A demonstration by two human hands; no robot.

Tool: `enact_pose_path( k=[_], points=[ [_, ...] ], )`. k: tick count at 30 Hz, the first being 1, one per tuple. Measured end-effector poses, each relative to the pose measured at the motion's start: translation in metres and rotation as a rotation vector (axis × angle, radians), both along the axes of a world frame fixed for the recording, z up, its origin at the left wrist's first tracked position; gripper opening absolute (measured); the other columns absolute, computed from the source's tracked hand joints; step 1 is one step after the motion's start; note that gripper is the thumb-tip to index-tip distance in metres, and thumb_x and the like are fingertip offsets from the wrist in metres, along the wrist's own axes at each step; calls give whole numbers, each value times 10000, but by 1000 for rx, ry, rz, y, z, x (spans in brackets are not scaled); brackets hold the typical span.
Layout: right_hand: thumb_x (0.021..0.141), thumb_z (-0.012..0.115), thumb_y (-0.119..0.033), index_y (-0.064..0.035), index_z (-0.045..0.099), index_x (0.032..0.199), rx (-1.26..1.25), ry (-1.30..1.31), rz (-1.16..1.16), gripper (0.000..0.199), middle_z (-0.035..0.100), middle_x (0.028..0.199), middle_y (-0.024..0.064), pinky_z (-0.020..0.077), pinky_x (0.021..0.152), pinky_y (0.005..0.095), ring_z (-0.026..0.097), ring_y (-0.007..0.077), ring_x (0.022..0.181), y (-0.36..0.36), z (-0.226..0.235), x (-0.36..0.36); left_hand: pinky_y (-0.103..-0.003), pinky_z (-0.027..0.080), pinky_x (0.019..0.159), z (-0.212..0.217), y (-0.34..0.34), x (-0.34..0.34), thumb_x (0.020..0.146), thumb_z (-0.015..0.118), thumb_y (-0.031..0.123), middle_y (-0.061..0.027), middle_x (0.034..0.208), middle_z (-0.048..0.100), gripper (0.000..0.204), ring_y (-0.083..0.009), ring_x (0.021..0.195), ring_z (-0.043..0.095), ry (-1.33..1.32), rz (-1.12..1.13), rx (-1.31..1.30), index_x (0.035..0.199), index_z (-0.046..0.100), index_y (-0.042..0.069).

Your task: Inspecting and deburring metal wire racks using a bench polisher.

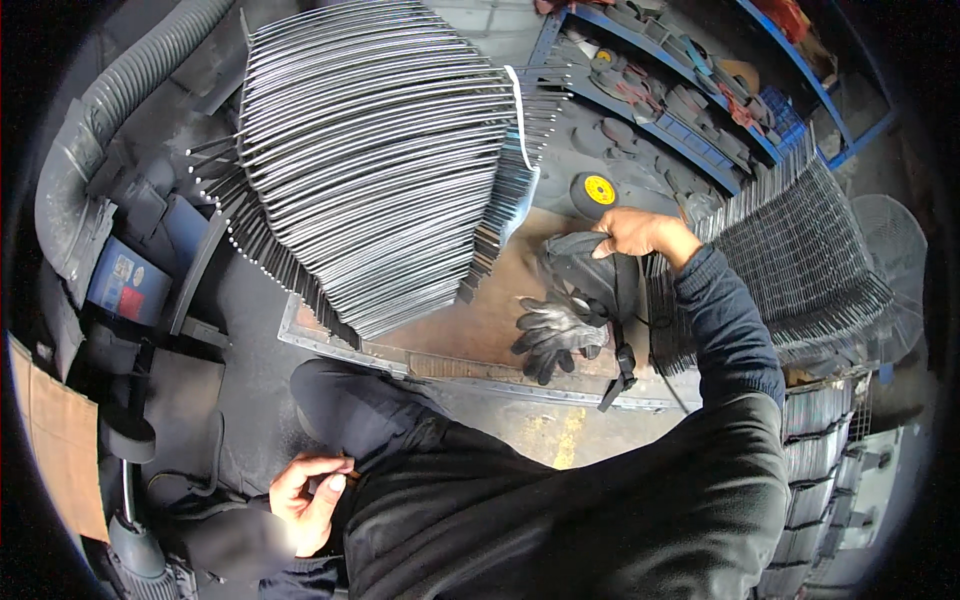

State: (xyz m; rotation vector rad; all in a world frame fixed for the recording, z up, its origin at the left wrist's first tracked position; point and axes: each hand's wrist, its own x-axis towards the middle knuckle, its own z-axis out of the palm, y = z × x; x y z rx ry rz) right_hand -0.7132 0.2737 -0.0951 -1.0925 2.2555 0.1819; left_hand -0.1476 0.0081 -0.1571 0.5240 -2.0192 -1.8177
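Over the workbench, my right hand is closed on the upper edge of a black fabric bag. A strap with a plastic buckle hangs from it over the bench's front edge. Grey and black work gloves lie just in front of the bag. Down at my left side, by my hip, my left hand has its thumb and fingers curled together. A small brownish bit shows at its fingertips, too little to name. Left of the bag stands a tall stack of metal wire racks.
More dark wire racks are stacked at the right, before a fan. Behind stands a blue shelf with discs and parts; a yellow-centred disc lies near the bag. A ribbed duct and machine occupy the left.
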Motion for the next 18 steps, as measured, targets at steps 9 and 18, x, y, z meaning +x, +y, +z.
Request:
enact_pose_path(
  k=[9,18],
  points=[
    [966,769,-349,-16,730,1107,-147,33,125,363,729,958,244,530,828,462,709,426,935,27,115,106,-314,567,935,-3,35,-103,989,741,51,-139,1149,759,283,-166,1054,725,-20,-389,-137,1261,690,-10],
    [983,761,-324,8,637,869,-406,-122,305,372,625,723,204,472,633,484,633,447,706,62,190,218,-428,503,1058,30,122,-193,907,828,336,-220,1474,582,710,-387,1343,586,265,-531,-204,1448,554,-34]
  ],
)
